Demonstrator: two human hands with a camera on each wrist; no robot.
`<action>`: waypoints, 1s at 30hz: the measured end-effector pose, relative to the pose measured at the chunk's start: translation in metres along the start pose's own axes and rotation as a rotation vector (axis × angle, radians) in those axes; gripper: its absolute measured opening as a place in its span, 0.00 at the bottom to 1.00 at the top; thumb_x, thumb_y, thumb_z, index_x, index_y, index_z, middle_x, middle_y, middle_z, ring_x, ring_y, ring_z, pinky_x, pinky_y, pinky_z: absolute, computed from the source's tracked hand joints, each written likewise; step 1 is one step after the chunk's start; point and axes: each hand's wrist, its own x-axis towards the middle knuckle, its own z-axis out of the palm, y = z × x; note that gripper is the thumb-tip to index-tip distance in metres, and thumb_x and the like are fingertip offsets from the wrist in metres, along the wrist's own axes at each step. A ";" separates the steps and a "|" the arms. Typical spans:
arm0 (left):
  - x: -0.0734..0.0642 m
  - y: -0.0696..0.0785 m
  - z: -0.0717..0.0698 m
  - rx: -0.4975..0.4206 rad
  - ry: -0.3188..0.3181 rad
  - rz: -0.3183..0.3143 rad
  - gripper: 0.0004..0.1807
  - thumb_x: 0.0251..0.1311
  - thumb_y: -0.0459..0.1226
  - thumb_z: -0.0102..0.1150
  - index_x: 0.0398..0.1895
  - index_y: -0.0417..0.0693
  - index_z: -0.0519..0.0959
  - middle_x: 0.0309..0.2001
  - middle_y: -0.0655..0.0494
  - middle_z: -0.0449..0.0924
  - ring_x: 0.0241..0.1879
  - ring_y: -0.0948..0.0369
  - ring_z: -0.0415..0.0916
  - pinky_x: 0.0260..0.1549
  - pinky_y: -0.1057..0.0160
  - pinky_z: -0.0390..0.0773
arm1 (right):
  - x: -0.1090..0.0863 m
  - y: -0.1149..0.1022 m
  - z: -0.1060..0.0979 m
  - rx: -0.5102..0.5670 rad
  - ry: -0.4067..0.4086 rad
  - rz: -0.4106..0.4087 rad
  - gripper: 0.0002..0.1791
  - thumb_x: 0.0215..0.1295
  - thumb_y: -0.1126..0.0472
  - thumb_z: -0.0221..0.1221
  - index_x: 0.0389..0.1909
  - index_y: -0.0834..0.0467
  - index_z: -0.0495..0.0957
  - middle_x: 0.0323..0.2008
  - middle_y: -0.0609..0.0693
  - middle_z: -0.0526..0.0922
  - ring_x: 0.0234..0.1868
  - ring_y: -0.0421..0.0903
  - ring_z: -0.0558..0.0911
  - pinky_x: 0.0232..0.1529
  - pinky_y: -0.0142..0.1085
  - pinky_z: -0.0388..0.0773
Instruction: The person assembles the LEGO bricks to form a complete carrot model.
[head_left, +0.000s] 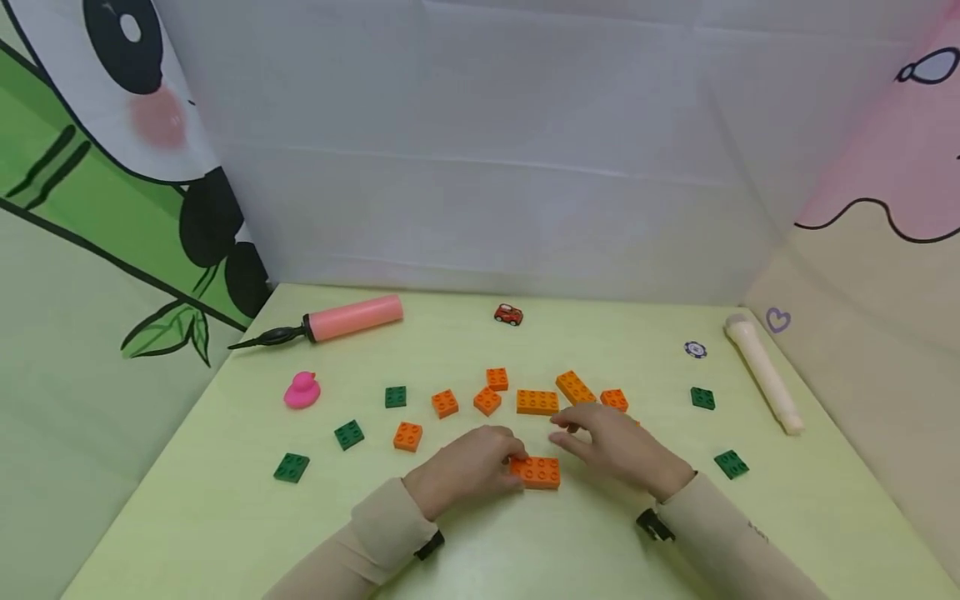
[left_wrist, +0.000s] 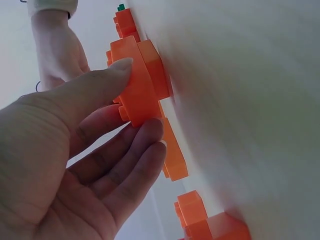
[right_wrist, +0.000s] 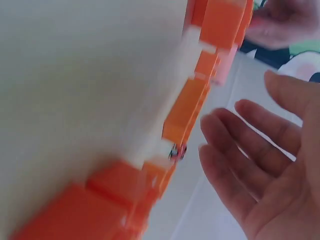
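My left hand (head_left: 467, 468) pinches an orange toy building brick (head_left: 540, 472) at its left end, thumb along the near side. In the left wrist view, a second orange block (left_wrist: 157, 70) shows on the table side of the held brick (left_wrist: 137, 82); whether they are joined I cannot tell. To the right, my right hand (head_left: 622, 443) hovers with relaxed, parted fingers and holds nothing. Just beyond its fingertips lie a long orange brick (head_left: 537, 402), another long one set at an angle (head_left: 575, 387) and a small orange brick (head_left: 614, 400). An orange piece is mostly hidden behind the right hand.
Small orange bricks (head_left: 445, 403) and green bricks (head_left: 349, 434) lie scattered on the table (head_left: 480, 550). Farther out are a pink duck (head_left: 302, 390), a pink hand pump (head_left: 352, 318), a red toy car (head_left: 508, 314), a poker chip (head_left: 695, 350) and a pale tube (head_left: 765, 375).
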 end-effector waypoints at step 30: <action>-0.002 0.005 0.000 0.055 -0.005 -0.024 0.14 0.58 0.41 0.70 0.47 0.51 0.86 0.37 0.65 0.80 0.32 0.71 0.71 0.40 0.70 0.76 | 0.031 0.038 -0.014 -0.201 0.045 0.142 0.24 0.67 0.55 0.63 0.62 0.57 0.78 0.52 0.55 0.82 0.50 0.54 0.80 0.55 0.52 0.78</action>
